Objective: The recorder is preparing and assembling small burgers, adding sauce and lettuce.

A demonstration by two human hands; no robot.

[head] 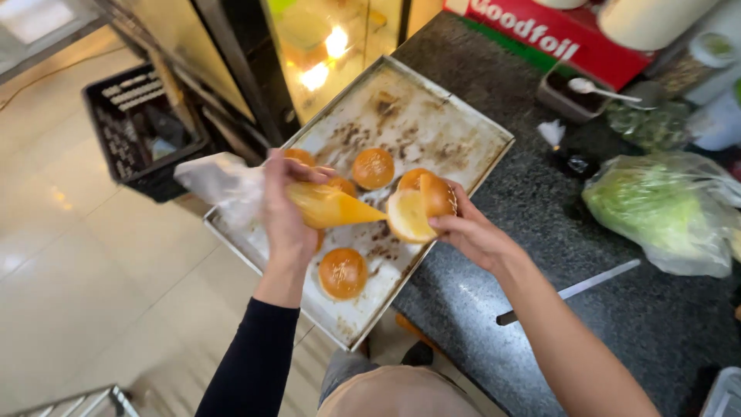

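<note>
Bag [324, 205] tip meets the split bun [421, 208] over the tray [455, 123]; another bun [342, 272] lies below the grip, knife [575, 290] right.

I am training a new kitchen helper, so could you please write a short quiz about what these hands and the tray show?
1. True or false: the left hand holds a piping bag of orange sauce.
2. What does the right hand hold? A) a knife B) a split bun C) a spoon
3. How many whole buns lie in plain view on the baking tray, apart from the split bun and any partly hidden by the hands?

Key
1. True; its tip points into the opened bun.
2. B; the knife lies untouched on the dark counter.
3. Two: one bun near the middle, one bun nearer the person.
</note>
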